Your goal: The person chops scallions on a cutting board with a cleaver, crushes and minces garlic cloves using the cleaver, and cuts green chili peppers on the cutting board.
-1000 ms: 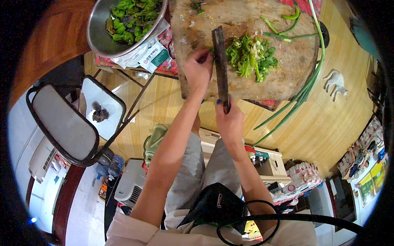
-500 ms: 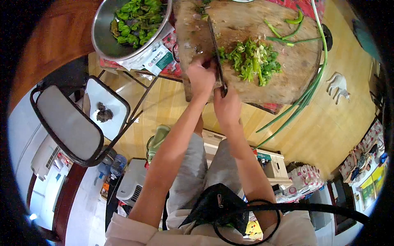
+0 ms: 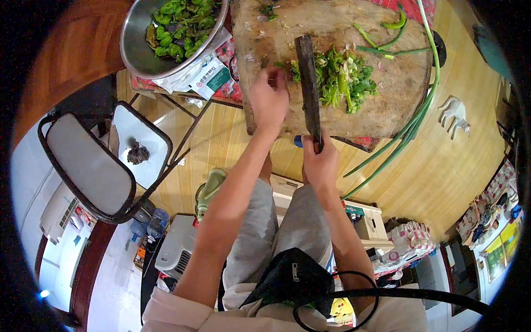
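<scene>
A knife [image 3: 309, 83] with a dark, broad blade is held by its handle in my right hand [image 3: 321, 163], at the near edge of the wooden cutting board [image 3: 387, 110]. The blade points away from me, beside a pile of chopped green vegetables [image 3: 345, 80]. My left hand [image 3: 270, 99] is over the board, left of the knife and apart from it, with its fingers curled together. A bit of green shows near its fingertips; whether the fingers grip something is hidden. Long green onions [image 3: 423, 110] hang over the board's right edge.
A metal bowl [image 3: 128, 41] of green peppers or leaves is at the upper left, beside a white and green packet [image 3: 213, 78]. Chairs [image 3: 91, 166] stand at left. Green peppers [image 3: 394, 23] lie at the board's far right. A cat [image 3: 454, 115] is on the floor at right.
The knife has moved right, away from my left hand, and its blade shows broadside after being edge-on half a second ago. My right hand has shifted right and toward me.
</scene>
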A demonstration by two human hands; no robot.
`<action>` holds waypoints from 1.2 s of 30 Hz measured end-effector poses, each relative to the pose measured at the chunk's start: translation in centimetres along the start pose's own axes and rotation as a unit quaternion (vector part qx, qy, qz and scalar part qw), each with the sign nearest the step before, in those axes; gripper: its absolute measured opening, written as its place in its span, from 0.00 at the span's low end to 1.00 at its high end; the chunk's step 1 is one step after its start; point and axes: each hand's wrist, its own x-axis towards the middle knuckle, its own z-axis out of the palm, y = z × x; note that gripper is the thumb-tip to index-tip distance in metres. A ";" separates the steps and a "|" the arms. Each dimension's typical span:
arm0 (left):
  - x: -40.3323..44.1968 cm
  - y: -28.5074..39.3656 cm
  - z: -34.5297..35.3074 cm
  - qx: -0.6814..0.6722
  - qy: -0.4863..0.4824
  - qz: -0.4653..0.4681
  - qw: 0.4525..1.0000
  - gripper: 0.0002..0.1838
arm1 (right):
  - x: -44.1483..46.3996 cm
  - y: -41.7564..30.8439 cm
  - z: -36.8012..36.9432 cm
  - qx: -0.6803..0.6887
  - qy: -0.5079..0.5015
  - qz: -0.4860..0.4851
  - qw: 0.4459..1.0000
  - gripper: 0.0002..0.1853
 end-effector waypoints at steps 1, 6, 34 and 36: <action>-0.1 0.3 -0.1 -0.016 0.051 -0.060 0.997 0.05 | 0.0 0.3 0.2 -0.011 0.011 -0.019 1.000 0.21; 0.9 -1.6 -0.9 -0.005 0.020 -0.005 1.000 0.07 | -0.3 -1.4 1.7 0.007 0.059 -0.088 0.994 0.14; 1.3 -0.1 -1.2 0.055 -0.107 0.030 0.992 0.14 | 0.7 -2.0 0.8 0.052 0.083 -0.137 0.986 0.17; 1.0 -0.1 0.2 0.096 -0.109 0.068 0.987 0.15 | 0.1 -0.8 0.3 0.092 0.065 -0.089 0.990 0.15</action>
